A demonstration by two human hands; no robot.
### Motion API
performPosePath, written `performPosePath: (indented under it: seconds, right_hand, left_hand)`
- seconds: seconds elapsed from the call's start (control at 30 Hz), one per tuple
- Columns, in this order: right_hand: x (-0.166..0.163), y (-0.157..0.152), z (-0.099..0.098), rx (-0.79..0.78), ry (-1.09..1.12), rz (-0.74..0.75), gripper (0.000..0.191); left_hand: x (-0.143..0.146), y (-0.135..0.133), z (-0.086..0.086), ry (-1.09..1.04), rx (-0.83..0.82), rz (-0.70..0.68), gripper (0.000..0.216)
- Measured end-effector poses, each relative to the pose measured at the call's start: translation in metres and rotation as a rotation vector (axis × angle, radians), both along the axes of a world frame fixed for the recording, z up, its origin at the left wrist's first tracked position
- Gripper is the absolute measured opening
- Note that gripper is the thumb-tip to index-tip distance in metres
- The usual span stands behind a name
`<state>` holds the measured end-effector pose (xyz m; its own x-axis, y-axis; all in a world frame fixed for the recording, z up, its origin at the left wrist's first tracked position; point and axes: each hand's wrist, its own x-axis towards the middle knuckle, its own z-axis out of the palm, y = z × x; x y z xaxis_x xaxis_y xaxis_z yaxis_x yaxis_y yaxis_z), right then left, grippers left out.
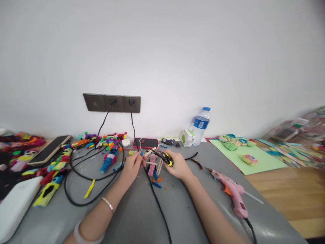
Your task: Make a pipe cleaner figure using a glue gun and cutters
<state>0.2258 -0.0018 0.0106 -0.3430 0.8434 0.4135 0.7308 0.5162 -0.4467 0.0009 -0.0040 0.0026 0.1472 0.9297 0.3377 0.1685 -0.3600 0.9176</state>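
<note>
My right hand (177, 165) is closed around black-and-yellow pliers (167, 159), whose dark jaws point left toward my other hand. My left hand (133, 166) is pinched shut on a thin pale pipe cleaner (149, 151), its end close to the jaws. Whether the jaws touch it I cannot tell. Just below, between the hands, lies a pink pipe-cleaner figure (152, 165) with pale strands beside it. Blue and orange scraps (156, 179) are scattered nearer to me.
A pink hot glue gun (235, 195) lies at right. Black cables (76, 201) loop across the grey table at left, among colourful pipe-cleaner figures (48, 193). A water bottle (201, 125), small box (187, 138) and phone (146, 143) are near the wall.
</note>
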Motion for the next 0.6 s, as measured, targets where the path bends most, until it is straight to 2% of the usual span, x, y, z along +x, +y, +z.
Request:
performPosePath:
  seconds: [0.6]
  right_hand:
    - [-0.0030, -0.0022, 0.0049, -0.008, -0.029, 0.039, 0.017]
  left_hand:
    - [-0.0010, -0.0015, -0.0007, 0.014, 0.005, -0.003, 0.046]
